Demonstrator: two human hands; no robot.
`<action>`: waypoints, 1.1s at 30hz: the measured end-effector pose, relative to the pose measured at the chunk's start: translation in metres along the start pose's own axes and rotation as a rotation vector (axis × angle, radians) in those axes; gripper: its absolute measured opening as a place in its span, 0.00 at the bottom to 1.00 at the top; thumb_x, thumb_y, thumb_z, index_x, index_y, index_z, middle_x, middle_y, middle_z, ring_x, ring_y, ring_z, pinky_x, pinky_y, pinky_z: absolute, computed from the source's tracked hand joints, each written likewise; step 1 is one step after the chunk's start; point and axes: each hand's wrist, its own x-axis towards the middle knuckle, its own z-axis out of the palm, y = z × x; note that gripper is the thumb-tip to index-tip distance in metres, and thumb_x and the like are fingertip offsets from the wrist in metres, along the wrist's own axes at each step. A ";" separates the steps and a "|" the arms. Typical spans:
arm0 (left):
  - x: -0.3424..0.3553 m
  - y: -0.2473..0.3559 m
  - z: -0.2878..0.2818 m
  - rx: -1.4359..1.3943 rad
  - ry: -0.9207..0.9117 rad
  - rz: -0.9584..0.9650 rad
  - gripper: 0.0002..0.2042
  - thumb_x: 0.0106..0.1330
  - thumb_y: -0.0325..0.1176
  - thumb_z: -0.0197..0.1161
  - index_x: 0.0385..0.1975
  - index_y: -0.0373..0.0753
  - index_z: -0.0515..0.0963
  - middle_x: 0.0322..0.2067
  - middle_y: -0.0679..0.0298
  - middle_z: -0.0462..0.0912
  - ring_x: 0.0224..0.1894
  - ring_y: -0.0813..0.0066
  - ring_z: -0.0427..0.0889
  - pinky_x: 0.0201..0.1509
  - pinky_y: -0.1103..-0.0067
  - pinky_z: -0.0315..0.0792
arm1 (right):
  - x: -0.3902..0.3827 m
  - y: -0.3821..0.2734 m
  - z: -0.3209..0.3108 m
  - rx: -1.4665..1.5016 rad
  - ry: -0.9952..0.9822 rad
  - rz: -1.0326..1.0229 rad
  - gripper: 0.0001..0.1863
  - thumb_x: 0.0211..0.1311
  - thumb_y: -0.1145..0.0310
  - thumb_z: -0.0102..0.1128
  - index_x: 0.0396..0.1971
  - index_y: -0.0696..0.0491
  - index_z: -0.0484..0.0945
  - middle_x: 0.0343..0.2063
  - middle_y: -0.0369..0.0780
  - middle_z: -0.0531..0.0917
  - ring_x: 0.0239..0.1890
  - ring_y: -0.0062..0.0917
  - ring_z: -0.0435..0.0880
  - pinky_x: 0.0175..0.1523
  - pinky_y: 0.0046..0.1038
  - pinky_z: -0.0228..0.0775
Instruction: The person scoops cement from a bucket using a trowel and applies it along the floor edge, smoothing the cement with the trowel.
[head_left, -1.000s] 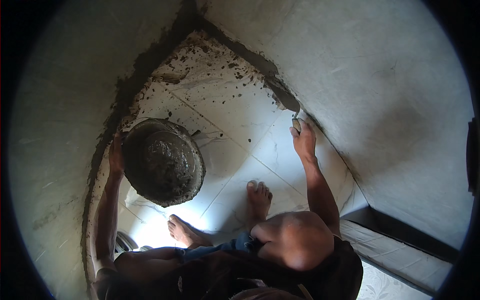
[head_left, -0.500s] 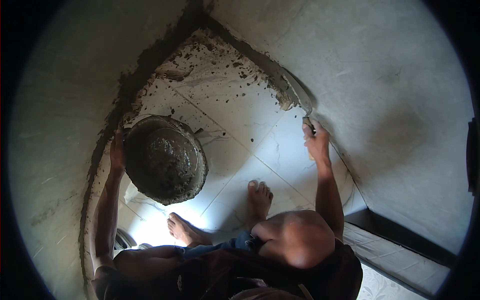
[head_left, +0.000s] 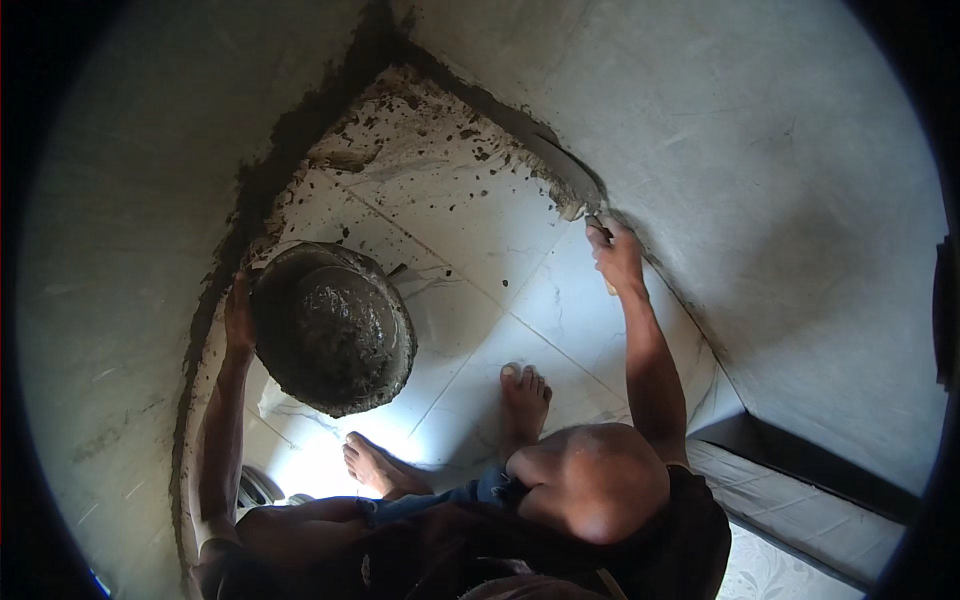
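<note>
My right hand (head_left: 618, 255) grips the handle of a trowel (head_left: 575, 180), whose blade lies along the dark mortar joint (head_left: 490, 100) where the right wall meets the floor. My left hand (head_left: 238, 322) holds the rim of a round metal pan (head_left: 332, 325) with wet grey mortar in it, kept above the floor beside the left wall. My bare feet (head_left: 525, 395) stand on the white marble-pattern floor tiles (head_left: 470, 240), and my knee shows below them.
Two tiled walls (head_left: 760, 170) meet in a corner at the top, with a dark mortar band along their base. Mortar crumbs spatter the floor near the corner. A dark step edge (head_left: 800, 460) runs at the lower right. A round drain (head_left: 255, 488) lies at the lower left.
My right hand slid the trowel right along the joint, then back left and slightly up. The pan and my left hand shifted only a little.
</note>
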 end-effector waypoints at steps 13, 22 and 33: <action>-0.003 0.002 0.005 -0.028 0.021 0.010 0.29 0.76 0.52 0.37 0.53 0.30 0.75 0.50 0.55 0.79 0.53 0.68 0.76 0.60 0.75 0.67 | -0.038 0.032 0.008 -0.185 0.164 -0.357 0.15 0.61 0.71 0.60 0.47 0.59 0.78 0.41 0.52 0.83 0.43 0.48 0.82 0.48 0.38 0.74; -0.005 0.004 0.002 0.062 -0.001 0.039 0.29 0.76 0.52 0.37 0.54 0.31 0.74 0.50 0.55 0.79 0.52 0.68 0.77 0.59 0.75 0.68 | -0.057 0.020 -0.022 0.092 0.046 0.070 0.16 0.64 0.70 0.57 0.50 0.60 0.76 0.39 0.51 0.83 0.41 0.39 0.83 0.48 0.32 0.73; 0.000 -0.005 -0.003 0.035 0.005 0.039 0.30 0.76 0.53 0.37 0.55 0.31 0.74 0.50 0.55 0.80 0.52 0.68 0.78 0.59 0.75 0.69 | -0.033 0.023 -0.019 -0.140 0.092 -0.112 0.14 0.63 0.68 0.58 0.47 0.55 0.78 0.37 0.53 0.82 0.42 0.45 0.82 0.46 0.38 0.73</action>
